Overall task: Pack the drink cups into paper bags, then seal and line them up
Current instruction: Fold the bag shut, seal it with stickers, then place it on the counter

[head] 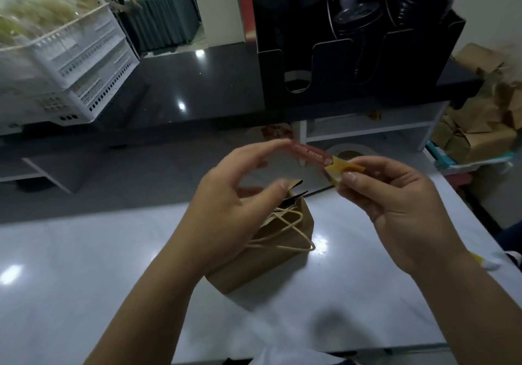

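Was at the sealing step, by the look of it. Had the paper bag (262, 251) standing on the bench (84, 265), with its top folded over and its string handles flopped down the front. Held a red sticker (309, 152) in the air just above the bag. Pinched the yellow backing (343, 171) at one end with the right hand (395, 203), finger and thumb tight on it. Touched the other end with the fingertips of the left hand (234, 195), thumb well apart, fingers loose, nothing gripped. Looked like peeling the sticker off its backing.

Would next need to pull the sticker free, then press it flat across the folded top to keep the bag shut.

Could not see any cup; hidden inside the bag, if there at all. Could not read the print on the sticker. Could not make out the round pale thing (348, 152) behind the sticker. Saw a heap of brown bags (485, 127) far to the right of the bag, blurred and cut off at the edge.
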